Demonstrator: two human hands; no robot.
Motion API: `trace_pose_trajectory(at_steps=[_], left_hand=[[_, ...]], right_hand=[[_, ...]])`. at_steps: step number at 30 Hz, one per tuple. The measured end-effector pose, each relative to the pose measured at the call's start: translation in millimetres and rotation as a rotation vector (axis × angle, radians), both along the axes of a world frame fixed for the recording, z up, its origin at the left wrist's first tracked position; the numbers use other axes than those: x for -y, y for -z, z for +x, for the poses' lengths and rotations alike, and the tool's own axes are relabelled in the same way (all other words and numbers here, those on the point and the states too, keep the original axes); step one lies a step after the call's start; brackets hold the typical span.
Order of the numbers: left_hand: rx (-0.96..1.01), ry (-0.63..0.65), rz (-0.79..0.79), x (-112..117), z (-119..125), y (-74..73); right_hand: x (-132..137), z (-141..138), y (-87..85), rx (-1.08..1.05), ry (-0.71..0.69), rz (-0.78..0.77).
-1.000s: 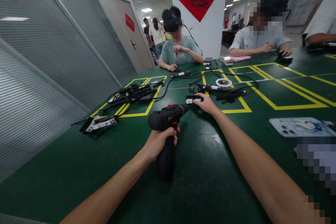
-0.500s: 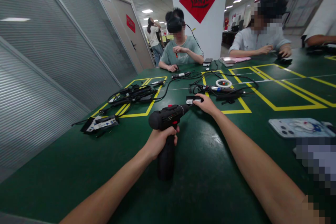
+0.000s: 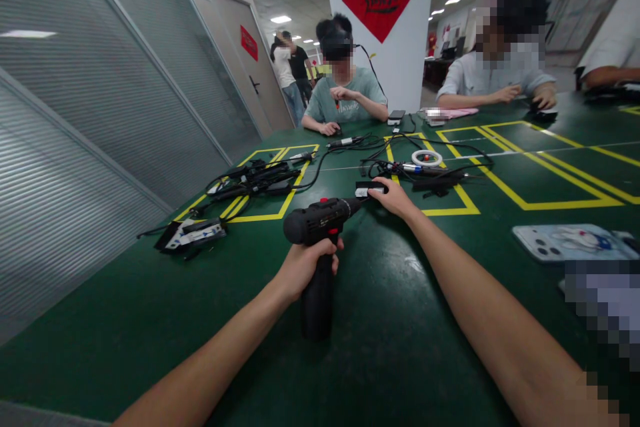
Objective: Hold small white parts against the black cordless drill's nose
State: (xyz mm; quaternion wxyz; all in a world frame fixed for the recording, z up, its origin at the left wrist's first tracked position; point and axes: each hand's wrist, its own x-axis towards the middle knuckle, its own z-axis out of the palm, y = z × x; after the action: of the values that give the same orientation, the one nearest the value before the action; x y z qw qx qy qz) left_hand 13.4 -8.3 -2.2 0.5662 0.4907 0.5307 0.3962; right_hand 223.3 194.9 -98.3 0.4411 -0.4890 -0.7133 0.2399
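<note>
My left hand (image 3: pixel 311 268) is wrapped around the handle of a black cordless drill (image 3: pixel 320 222) with red buttons. The drill stands upright, its chuck pointing away and to the right. Right at the drill's front end, a small black piece with a white label (image 3: pixel 369 192) is pinched in the fingers of my right hand (image 3: pixel 393 195). Whether the bit touches that piece I cannot make out. Behind my right hand lie a screwdriver-like tool with a blue band (image 3: pixel 417 169) and a white ring (image 3: pixel 427 159).
Black cables (image 3: pixel 255 177) are heaped at left inside yellow tape lines. Nearer sits a black-and-white packet (image 3: pixel 193 235). A phone (image 3: pixel 570 243) lies at right on the green table (image 3: pixel 400 340). Two people (image 3: pixel 345 90) (image 3: pixel 493 80) sit across the table.
Both my hands, the drill and the labelled piece stay almost in place. In the background, a second standing person in black has come into view near the door.
</note>
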Motion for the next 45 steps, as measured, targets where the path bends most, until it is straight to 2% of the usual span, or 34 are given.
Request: trace_pose_trajectory(at_steps=[10, 24, 39, 45], left_hand=[[-0.008, 0.022, 0.001, 0, -2, 1.7], [-0.001, 0.024, 0.011, 0, -1, -0.5], [-0.007, 0.040, 0.025, -2, -5, 5.5], [0.003, 0.022, 0.009, -1, -3, 2.3]], right_hand=[[0, -9, -4.0, 0.012, 0.090, -0.012], [1, 1, -2.5, -0.029, -0.028, -0.033], [1, 3, -3.7, -0.046, -0.049, -0.015], [-2, 4, -1.1, -0.033, -0.054, -0.019]])
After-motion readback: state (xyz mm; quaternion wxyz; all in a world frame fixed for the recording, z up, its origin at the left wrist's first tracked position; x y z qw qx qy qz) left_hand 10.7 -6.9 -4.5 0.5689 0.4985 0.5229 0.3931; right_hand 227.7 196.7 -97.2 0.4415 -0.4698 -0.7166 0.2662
